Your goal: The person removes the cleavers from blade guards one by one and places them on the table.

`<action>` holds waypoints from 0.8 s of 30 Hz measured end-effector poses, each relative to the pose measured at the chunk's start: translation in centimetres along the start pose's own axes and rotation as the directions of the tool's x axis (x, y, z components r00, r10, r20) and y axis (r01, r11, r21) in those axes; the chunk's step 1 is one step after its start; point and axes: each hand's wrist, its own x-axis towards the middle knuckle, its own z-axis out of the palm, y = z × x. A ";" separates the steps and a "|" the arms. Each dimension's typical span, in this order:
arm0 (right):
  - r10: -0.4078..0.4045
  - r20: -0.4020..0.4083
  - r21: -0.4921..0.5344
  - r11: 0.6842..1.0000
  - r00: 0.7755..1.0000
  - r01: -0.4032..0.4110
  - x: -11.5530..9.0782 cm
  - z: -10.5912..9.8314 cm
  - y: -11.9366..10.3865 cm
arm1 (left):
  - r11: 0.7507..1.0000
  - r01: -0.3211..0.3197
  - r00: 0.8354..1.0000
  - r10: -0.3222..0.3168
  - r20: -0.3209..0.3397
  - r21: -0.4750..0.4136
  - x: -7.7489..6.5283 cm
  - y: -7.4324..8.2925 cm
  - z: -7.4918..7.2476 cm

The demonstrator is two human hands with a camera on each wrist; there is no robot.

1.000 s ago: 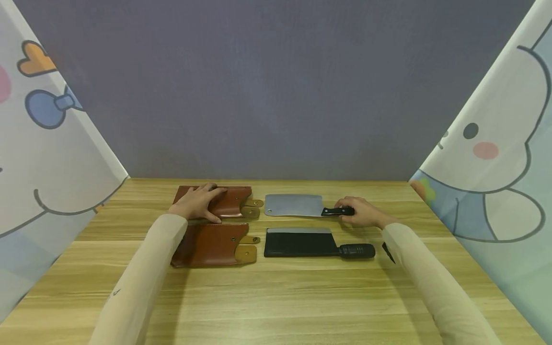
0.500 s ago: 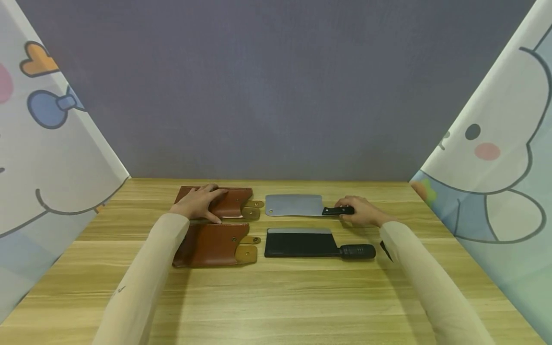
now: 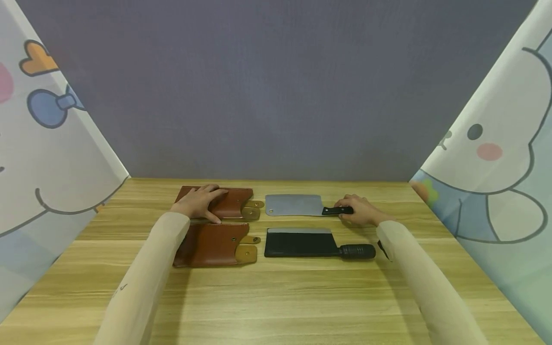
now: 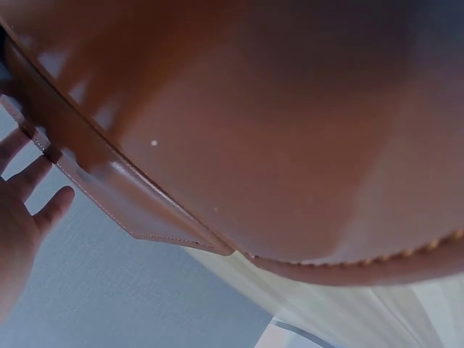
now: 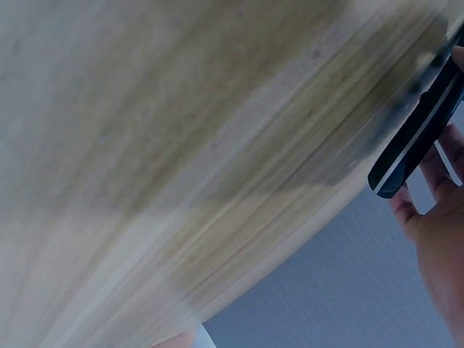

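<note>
In the head view my left hand rests on the far brown leather sheath, its fingers spread and its thumb near the close edge. The left wrist view shows the fingers at a stitched sheath edge. Across from it, my right hand holds the black handle of a silver cleaver, which lies flat with its blade pointing left. In the right wrist view the fingers and thumb are around the handle. A second sheath and a black-bladed cleaver lie nearer me.
The wooden table meets a grey upright panel at its back edge. Cartoon-printed sheets stand along both sides. Both sheaths have tan snap straps pointing toward the cleavers.
The right forearm has shifted slightly to the left. Both hands, the sheaths and the cleavers have otherwise stayed in place.
</note>
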 end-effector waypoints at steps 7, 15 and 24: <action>0.015 0.011 0.001 1.000 1.000 -0.015 0.0 0.0 -0.1 | 1.000 -0.007 1.000 0.007 0.010 0.023 0.1 -0.2 0.1; 0.020 0.006 0.012 1.000 1.000 -0.020 -0.1 0.4 0.3 | 1.000 -0.011 1.000 0.011 0.029 -0.002 0.3 -0.3 0.3; 0.026 0.009 0.031 0.999 1.000 -0.026 -0.1 0.4 0.2 | 1.000 -0.009 0.999 0.008 0.047 0.023 0.1 -0.2 0.4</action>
